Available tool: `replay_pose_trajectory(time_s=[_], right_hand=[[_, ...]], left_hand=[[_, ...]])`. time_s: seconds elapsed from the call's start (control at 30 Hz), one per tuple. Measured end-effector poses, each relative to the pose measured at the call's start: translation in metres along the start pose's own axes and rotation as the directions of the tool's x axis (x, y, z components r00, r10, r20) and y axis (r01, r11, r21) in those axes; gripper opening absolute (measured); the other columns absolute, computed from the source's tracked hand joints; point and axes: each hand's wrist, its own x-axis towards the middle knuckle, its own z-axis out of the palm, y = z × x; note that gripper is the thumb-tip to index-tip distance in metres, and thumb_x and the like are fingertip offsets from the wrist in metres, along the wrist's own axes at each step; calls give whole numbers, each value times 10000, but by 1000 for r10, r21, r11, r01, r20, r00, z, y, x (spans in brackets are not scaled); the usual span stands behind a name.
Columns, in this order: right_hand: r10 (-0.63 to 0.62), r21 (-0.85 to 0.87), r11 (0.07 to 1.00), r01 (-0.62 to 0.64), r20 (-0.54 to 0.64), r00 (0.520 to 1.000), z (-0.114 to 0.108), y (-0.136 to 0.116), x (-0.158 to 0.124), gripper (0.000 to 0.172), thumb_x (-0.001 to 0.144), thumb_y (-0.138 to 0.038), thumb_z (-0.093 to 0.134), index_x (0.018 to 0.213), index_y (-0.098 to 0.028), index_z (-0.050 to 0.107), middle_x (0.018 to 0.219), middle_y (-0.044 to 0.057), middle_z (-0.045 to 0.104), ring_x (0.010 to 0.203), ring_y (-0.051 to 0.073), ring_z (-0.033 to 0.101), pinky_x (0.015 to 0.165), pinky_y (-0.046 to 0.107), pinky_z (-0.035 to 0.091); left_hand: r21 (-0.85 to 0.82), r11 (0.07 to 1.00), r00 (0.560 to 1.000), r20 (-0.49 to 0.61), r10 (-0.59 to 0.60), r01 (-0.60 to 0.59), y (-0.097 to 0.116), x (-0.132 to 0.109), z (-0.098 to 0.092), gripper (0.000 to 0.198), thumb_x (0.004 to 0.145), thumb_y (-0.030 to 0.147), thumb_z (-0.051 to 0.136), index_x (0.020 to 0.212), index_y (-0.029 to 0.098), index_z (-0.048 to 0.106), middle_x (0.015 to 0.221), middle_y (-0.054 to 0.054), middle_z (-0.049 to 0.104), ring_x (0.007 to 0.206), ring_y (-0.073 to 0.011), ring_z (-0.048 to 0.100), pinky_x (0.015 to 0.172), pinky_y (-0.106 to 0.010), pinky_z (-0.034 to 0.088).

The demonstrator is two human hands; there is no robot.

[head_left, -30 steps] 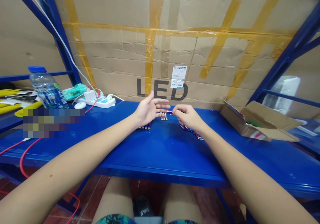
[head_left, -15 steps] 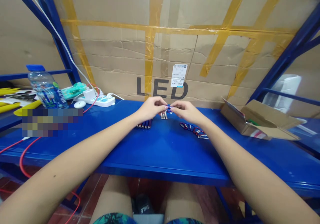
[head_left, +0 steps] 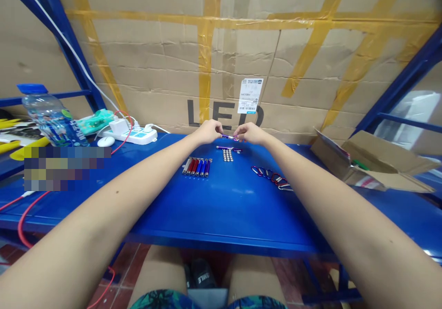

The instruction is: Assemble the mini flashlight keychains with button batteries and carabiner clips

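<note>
Over the far edge of the tabletop, my left hand [head_left: 210, 131] pinches one end of a purple mini flashlight [head_left: 227, 137]. My right hand [head_left: 250, 133] is closed at its other end, on a purple carabiner partly hidden by the fingers. Just below, a second purple mini flashlight [head_left: 223, 148] with a carabiner lies on the table. Close under it are several silver button cells [head_left: 227, 155] in rows. A row of silver, red, blue and purple mini flashlights [head_left: 197, 167] lies nearer my left forearm. Several coloured carabiners [head_left: 271, 175] lie beside my right forearm.
The blue table [head_left: 214, 207] backs onto a large taped cardboard sheet [head_left: 155, 69] marked LED. On the left stand a water bottle [head_left: 51, 118] and a white power strip [head_left: 138, 135] with cables. An open cardboard box [head_left: 366, 161] sits at the right.
Both hands have moved slightly up and a little apart in the picture, showing more of the held flashlight. The row of flashlights and the one lying behind now show. The view has shifted slightly.
</note>
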Motion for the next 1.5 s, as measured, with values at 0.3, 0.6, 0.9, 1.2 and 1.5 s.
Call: replay_pose_trajectory(time_s=[0.3,0.6,0.9,1.2,1.5], right_hand=[[-50,-260,964,55,25,998,14,21,9,215,735,-34,618,854,-140,762,824,59,752,745,150,642,689,241,476],[-140,-318,937,148,49,989,17,20,-1,362,785,-2,516,945,-172,792,931,54,778,836,176,678,761,249,485],[-159,-276,947,164,43,986,21,16,-9,345,818,-23,516,955,-172,795,985,58,780,874,190,688,813,269,499],[-181,-245,951,190,55,982,23,18,-7,326,824,-38,518,952,-158,793,1000,74,777,901,204,691,820,285,503],[-173,-286,941,183,58,983,25,17,-7,321,860,-89,519,1016,-166,788,1018,62,769,890,189,678,812,268,504]], left_hand=[[0,998,981,186,-56,57,-21,7,13,154,638,110,655,732,180,756,774,-70,735,763,-221,648,743,-361,487],[-14,994,971,211,-107,113,-14,7,12,198,630,60,649,695,197,776,776,-58,750,774,-235,659,793,-375,495],[-8,993,972,202,-118,122,-7,4,12,187,609,70,627,671,178,765,749,-66,738,738,-227,644,756,-367,497],[-16,993,977,182,-111,116,-11,-2,9,206,652,112,629,766,182,785,844,-89,755,829,-267,676,803,-395,518],[39,988,978,143,-151,146,-17,-20,1,227,773,155,630,948,163,775,1019,-88,762,974,-242,680,914,-356,518]])
